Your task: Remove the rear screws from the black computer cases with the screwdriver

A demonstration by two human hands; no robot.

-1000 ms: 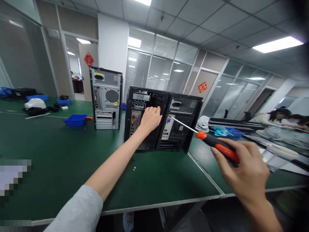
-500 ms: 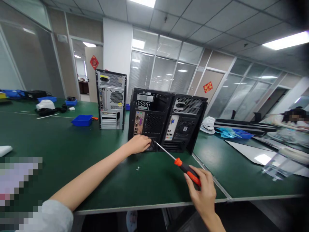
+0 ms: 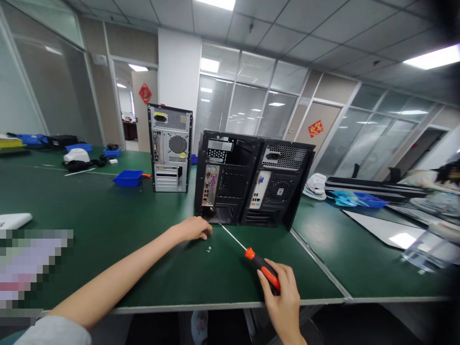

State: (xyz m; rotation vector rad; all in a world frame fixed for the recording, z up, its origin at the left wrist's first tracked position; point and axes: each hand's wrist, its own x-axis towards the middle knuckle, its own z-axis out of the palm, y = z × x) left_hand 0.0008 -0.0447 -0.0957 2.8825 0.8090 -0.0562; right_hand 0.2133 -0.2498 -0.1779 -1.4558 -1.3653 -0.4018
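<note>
The right hand [image 3: 282, 290] grips the screwdriver [image 3: 264, 268], its tip lowered toward the left black computer's [image 3: 230, 184] foot. Small bits [image 3: 210, 248] lie on the surface [image 3: 161, 282]. The left hand [image 3: 194, 229] has dropped near them, fingers curled; whether its grip pinches anything, I cannot tell. Work inside the computer seems paused.

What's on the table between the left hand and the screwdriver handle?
The head view shows a few pale bits, too small to identify, lying on the green table between the left hand and the screwdriver handle.
</note>
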